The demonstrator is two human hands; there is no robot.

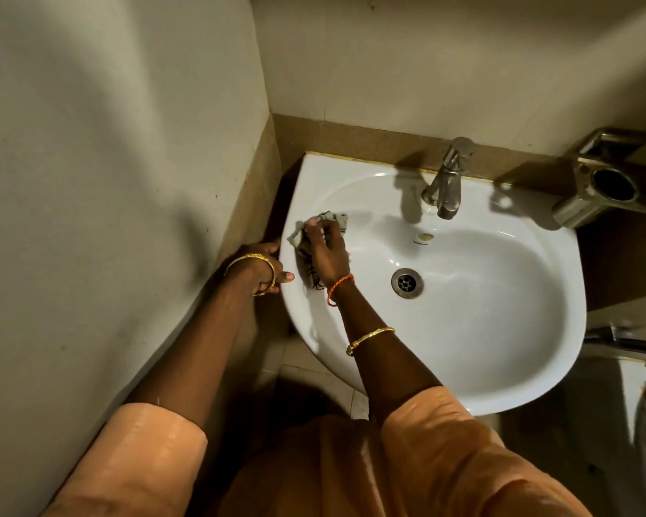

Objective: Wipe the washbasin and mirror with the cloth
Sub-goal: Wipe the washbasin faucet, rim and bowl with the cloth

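a: where is the cloth (319,238) right now?

b: on the left inner slope of the white washbasin (500,330), just under the rim. the right hand (327,251) lies on top of it, palm down, fingers bent and pressing the fabric against the porcelain. it is a pale cloth with dark lines, and bits of it stick out past the fingertips and below the wrist.

a: and the left hand (265,268)?

b: hooked over the basin's left edge, next to the wall. the thumb rests on top of the rim; the other fingers curl down the outer side and are mostly hidden, so i cannot tell how tightly they close. it has hold of nothing but the rim.

a: anything else in the bowl?

b: the drain (407,282) sits at the bottom, well to the right of the cloth. the metal tap (449,179) stands at the back rim, spout pointing into the bowl. a metal holder (608,184) is fixed to the wall at the far right.

a: the mirror?

b: not in view.

a: what is on the arms?

b: 2 gold bangles, 1 on each arm, plus an orange thread on the right wrist. orange sleeves.
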